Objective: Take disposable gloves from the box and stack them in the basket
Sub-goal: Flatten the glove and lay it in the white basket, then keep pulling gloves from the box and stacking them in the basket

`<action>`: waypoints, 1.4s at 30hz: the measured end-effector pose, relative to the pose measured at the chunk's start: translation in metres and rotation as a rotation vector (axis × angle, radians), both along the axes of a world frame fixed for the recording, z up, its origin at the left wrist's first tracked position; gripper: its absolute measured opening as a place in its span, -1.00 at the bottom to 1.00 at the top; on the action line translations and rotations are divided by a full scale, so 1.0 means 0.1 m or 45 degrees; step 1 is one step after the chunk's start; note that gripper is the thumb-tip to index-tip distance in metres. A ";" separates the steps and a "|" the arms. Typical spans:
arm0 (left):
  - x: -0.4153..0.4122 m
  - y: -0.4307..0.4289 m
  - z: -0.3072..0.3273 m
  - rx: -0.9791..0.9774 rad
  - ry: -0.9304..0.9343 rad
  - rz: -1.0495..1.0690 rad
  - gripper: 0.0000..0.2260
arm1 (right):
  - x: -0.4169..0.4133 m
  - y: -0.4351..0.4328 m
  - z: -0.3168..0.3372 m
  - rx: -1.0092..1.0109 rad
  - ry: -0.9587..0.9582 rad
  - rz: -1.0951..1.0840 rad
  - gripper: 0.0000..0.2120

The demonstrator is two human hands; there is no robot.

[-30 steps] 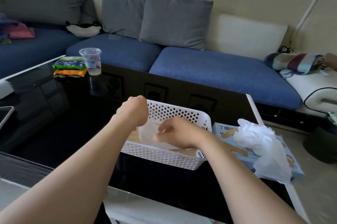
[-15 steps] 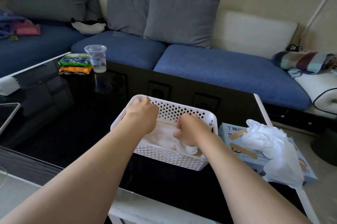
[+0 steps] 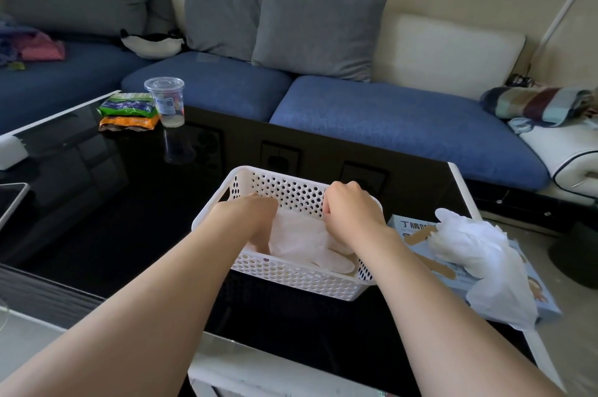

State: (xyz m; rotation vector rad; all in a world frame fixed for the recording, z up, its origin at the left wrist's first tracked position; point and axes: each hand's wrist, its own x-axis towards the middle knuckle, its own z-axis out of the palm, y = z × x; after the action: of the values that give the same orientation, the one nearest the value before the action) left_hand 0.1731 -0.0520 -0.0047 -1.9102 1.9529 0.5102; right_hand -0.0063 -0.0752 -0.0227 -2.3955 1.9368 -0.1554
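Head view looks down on two bare forearms reaching into a white perforated basket (image 3: 291, 280) that stands on a glossy black surface (image 3: 97, 218). A pale, translucent glove (image 3: 301, 241) lies flat on the basket floor, between the two hands and touching both.

The left hand (image 3: 249, 218) dips in at the glove's left edge with its back to the camera. Its fingers point down and are hidden, so I cannot tell whether they are straight or grip the glove. The right hand (image 3: 352, 212) sits over the glove's far right corner, close to the back wall of the basket, knuckles up and fingers curled under. The glove runs beneath it, but whether the fingers pinch it cannot be told.

Just right of the basket a light blue glove box (image 3: 547, 296) lies flat at the edge of the surface, with a crumpled bunch of white gloves (image 3: 469, 244) spilling out of its top and draping over its near side.

Well apart, at the far left corner of the surface, a clear plastic cup (image 3: 165, 102) stands upright beside two stacked snack packets (image 3: 127, 107). A blue sofa (image 3: 388, 115) with grey cushions (image 3: 317, 21) runs behind.
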 end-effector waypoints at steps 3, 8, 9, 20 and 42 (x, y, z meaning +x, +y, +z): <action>0.00 0.00 0.00 -0.011 0.000 -0.009 -0.23 | -0.07 0.03 0.11 0.095 -0.055 0.049 -0.86; -0.01 -0.03 -0.08 0.018 -0.016 -0.006 -0.20 | -0.13 0.14 0.06 0.410 0.132 0.164 -0.75; -0.01 -0.04 -0.09 0.029 -0.036 -0.002 -0.19 | -0.12 0.16 0.06 0.418 0.167 0.166 -0.73; -0.22 0.00 0.05 -0.057 0.287 -0.169 -0.42 | -0.17 0.27 0.43 -0.036 -0.169 -0.064 -0.90; -1.53 0.17 -0.02 -0.252 0.760 -0.441 -0.21 | -1.47 0.84 0.77 0.191 -0.069 -0.810 -0.29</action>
State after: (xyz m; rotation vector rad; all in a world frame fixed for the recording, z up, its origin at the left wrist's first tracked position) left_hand 0.0201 -0.0351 -0.0068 -1.5794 2.7330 0.8838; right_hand -0.1529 0.0091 0.0545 -1.5962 2.5042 -0.0926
